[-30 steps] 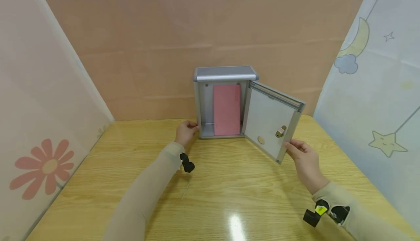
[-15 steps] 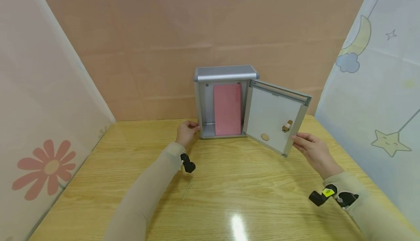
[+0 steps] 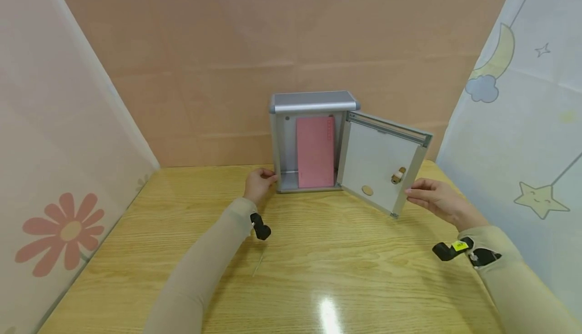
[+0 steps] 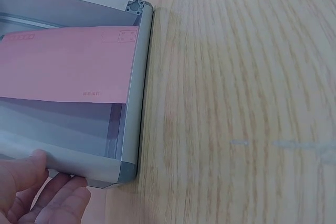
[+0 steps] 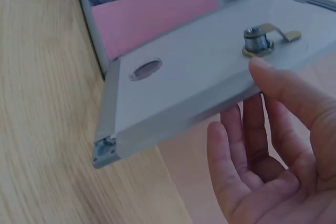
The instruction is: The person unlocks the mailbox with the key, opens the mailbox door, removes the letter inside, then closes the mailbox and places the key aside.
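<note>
A silver metal letterbox (image 3: 313, 100) stands at the back of the table with its door (image 3: 379, 159) swung out to the right. Inside, a pink envelope (image 3: 316, 152) leans upright against the back wall. My left hand (image 3: 259, 185) grips the box's left side wall low down, its thumb (image 4: 38, 158) on the front edge. At the door's free edge is my right hand (image 3: 441, 202), thumb on the inner face below the cam lock (image 5: 257, 40) and some fingertips hidden behind the door. A small oval disc (image 3: 367, 190) sits on the door's inner face.
The wooden table (image 3: 318, 253) extends in front of the box. Behind it hangs a plain tan backdrop (image 3: 204, 71). Patterned sheets stand at both sides, a flower (image 3: 68, 232) on the left one and a star (image 3: 541, 199) on the right.
The door has swung a little farther outward to the right, along with my right hand. Over the last half second the door stays put while the right wrist shifts right. The left hand holds its place.
</note>
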`<state>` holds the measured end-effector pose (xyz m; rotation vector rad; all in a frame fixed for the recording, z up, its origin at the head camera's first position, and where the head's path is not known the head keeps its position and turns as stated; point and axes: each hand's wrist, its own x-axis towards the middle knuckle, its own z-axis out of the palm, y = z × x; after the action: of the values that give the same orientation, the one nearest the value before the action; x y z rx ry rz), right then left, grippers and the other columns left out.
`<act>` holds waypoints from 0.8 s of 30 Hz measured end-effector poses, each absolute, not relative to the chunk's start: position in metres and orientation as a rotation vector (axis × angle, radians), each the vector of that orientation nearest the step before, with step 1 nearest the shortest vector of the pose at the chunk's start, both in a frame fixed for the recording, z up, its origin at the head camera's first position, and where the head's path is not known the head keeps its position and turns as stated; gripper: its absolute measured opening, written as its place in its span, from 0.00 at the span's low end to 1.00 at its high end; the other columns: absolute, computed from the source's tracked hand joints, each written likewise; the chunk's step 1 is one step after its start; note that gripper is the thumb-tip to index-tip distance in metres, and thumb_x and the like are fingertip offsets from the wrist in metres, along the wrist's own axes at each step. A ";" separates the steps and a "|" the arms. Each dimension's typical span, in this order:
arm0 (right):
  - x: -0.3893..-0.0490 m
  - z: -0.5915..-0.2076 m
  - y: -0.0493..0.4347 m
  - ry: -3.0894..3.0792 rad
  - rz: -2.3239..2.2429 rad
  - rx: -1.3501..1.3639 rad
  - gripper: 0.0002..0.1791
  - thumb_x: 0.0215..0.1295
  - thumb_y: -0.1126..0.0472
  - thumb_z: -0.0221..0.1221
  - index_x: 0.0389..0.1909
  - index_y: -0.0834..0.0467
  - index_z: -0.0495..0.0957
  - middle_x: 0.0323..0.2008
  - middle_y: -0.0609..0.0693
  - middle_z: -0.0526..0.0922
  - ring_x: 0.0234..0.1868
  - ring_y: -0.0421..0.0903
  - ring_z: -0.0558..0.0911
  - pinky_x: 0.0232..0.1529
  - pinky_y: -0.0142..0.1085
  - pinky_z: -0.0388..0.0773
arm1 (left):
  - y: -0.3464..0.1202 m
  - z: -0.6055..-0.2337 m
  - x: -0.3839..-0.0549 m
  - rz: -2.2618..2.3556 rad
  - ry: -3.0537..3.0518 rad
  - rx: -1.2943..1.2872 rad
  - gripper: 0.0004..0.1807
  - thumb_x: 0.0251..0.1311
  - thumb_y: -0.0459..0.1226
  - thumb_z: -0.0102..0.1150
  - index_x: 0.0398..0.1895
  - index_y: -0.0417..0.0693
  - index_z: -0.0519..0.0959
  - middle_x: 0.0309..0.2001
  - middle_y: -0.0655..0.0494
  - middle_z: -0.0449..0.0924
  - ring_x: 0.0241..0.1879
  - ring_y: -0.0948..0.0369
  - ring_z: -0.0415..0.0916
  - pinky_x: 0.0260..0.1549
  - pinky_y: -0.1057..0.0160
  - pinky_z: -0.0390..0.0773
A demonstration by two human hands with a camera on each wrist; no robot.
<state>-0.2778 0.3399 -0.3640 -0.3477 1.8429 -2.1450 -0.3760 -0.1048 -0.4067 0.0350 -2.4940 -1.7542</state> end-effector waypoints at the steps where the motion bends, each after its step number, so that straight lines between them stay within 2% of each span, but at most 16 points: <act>1: -0.279 -0.364 0.341 1.836 -2.140 -0.352 0.11 0.70 0.74 0.50 0.38 0.57 0.77 0.37 0.47 0.82 0.43 0.41 0.84 0.47 0.30 0.80 | -0.105 -0.407 -0.376 -1.753 -2.493 0.034 0.10 0.62 0.34 0.63 0.41 0.34 0.80 0.39 0.43 0.81 0.44 0.42 0.78 0.32 0.67 0.75; 9: -0.289 -0.368 0.348 1.780 -2.129 -0.418 0.14 0.70 0.76 0.47 0.38 0.57 0.78 0.37 0.47 0.82 0.43 0.41 0.84 0.48 0.31 0.80 | -0.105 -0.411 -0.374 -1.734 -2.483 0.040 0.09 0.61 0.34 0.64 0.39 0.35 0.81 0.37 0.45 0.81 0.39 0.46 0.79 0.30 0.67 0.75; 14: -0.290 -0.370 0.350 1.705 -2.155 -0.456 0.14 0.70 0.77 0.47 0.39 0.59 0.78 0.38 0.48 0.82 0.44 0.42 0.84 0.49 0.32 0.80 | -0.105 -0.410 -0.375 -1.743 -2.486 0.035 0.09 0.60 0.34 0.64 0.39 0.35 0.81 0.36 0.45 0.81 0.40 0.45 0.79 0.30 0.68 0.74; 17: -0.290 -0.371 0.350 1.678 -2.164 -0.466 0.14 0.70 0.77 0.47 0.40 0.59 0.78 0.38 0.49 0.82 0.44 0.43 0.84 0.50 0.33 0.80 | -0.105 -0.409 -0.375 -1.747 -2.500 0.037 0.10 0.61 0.33 0.63 0.41 0.35 0.80 0.39 0.43 0.81 0.43 0.45 0.79 0.34 0.65 0.76; 20: -0.291 -0.372 0.349 1.681 -2.168 -0.461 0.14 0.70 0.77 0.46 0.40 0.59 0.77 0.38 0.49 0.81 0.44 0.42 0.84 0.49 0.32 0.80 | -0.101 -0.404 -0.371 -1.719 -2.480 0.061 0.11 0.61 0.31 0.60 0.45 0.35 0.78 0.44 0.41 0.80 0.47 0.46 0.77 0.41 0.59 0.77; 24: -0.292 -0.373 0.350 1.679 -2.174 -0.447 0.14 0.70 0.77 0.46 0.39 0.59 0.77 0.38 0.49 0.82 0.44 0.42 0.84 0.49 0.32 0.80 | -0.088 -0.391 -0.362 -1.655 -2.214 0.060 0.12 0.57 0.26 0.54 0.45 0.36 0.75 0.46 0.41 0.76 0.48 0.48 0.75 0.48 0.55 0.76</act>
<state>-0.2916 0.3496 -0.3728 -0.4472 1.6794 -2.1743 -0.3620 -0.0878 -0.3910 0.0595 -2.2142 -1.6547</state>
